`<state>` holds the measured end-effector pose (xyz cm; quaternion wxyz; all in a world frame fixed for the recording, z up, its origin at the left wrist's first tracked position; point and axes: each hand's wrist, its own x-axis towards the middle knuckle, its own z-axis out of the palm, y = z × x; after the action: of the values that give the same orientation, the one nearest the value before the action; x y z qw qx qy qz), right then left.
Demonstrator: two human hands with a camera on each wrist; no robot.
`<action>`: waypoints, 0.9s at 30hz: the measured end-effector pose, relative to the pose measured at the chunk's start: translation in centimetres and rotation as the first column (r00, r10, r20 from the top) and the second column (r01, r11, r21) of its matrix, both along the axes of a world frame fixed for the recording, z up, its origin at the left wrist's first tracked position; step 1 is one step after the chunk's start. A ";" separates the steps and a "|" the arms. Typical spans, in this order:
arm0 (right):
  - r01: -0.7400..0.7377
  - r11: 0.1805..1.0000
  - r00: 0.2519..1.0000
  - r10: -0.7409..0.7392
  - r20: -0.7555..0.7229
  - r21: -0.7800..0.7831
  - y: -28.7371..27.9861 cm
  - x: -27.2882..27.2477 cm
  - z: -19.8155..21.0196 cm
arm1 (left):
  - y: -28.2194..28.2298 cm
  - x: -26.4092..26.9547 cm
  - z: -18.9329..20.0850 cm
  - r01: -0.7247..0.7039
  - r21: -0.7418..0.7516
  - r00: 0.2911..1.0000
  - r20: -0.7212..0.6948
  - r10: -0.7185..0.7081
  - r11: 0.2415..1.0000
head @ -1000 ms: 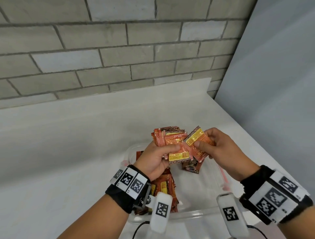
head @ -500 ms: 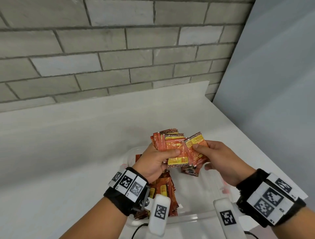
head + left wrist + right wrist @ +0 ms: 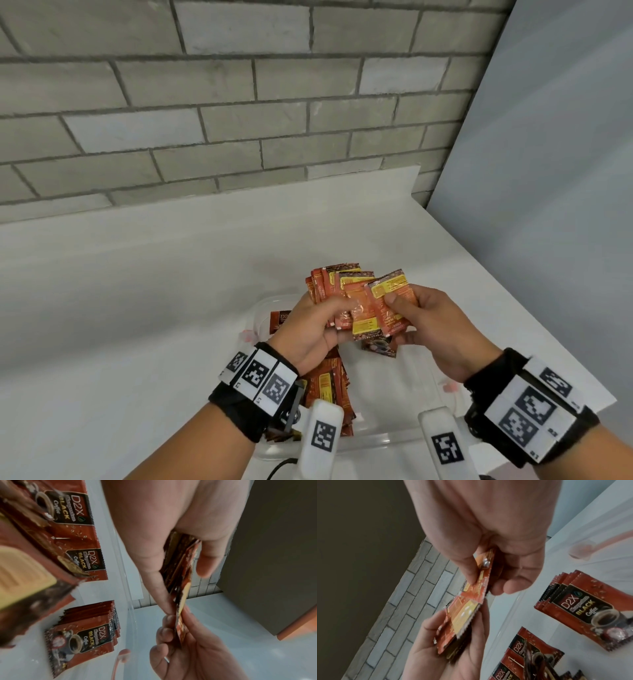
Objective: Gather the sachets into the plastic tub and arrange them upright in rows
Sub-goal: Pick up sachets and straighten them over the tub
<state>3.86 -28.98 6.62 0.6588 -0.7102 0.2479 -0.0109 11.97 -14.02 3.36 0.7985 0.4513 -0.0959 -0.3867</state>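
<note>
Above the clear plastic tub [image 3: 373, 440], my left hand [image 3: 342, 320] grips a fanned stack of orange-red coffee sachets [image 3: 330, 284]. With thumb on top, my right hand [image 3: 397, 318] pinches a single sachet [image 3: 388, 291] and lays it against the front of that stack. Seen from the left wrist, the stack [image 3: 180, 563] sits edge-on between thumb and fingers. The right wrist view shows the pinched sachet [image 3: 481, 577] meeting the stack [image 3: 458, 622]. More sachets lie flat in the tub: a pile [image 3: 329, 387] under my left wrist and a small bundle [image 3: 378, 346] below the hands.
The tub stands on a white table [image 3: 137, 308] against a grey brick wall [image 3: 239, 102]. A grey panel [image 3: 548, 171] closes off the right side, and the table's right edge [image 3: 513, 308] runs diagonally close to my right hand.
My right hand has brought its single sachet leftward from a tilted hold beside the stack until it overlaps the stack's front. Both hands have stayed over the tub.
</note>
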 end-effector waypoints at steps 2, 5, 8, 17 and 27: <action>0.031 0.999 0.999 -0.031 0.019 0.045 -0.3 -0.1 -0.1 | 0.1 0.2 0.1 -0.015 -0.015 0.998 -0.059 0.014 1.000; 0.040 0.997 0.999 -0.042 0.024 0.073 -0.3 -0.1 -0.3 | 0.1 0.1 -0.1 -0.026 0.037 1.000 -0.007 0.026 0.999; 0.042 0.995 0.998 -0.046 0.035 0.092 0.1 0.0 -0.5 | 0.0 -0.2 -0.1 -0.017 0.086 0.997 0.075 0.010 0.996; 0.097 0.994 0.991 -0.102 0.089 0.056 -0.6 0.0 -0.7 | 0.4 0.1 -0.1 -0.001 0.109 0.999 0.046 -0.004 0.994; 0.068 0.991 0.995 -0.076 0.068 0.115 -1.1 0.2 -0.5 | 0.3 0.5 0.0 -0.039 0.053 0.994 -0.101 0.044 0.998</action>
<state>4.09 -30.04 6.15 0.7054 -0.6617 0.2498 -0.0465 12.50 -13.72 3.38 0.7985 0.4532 -0.0357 -0.3946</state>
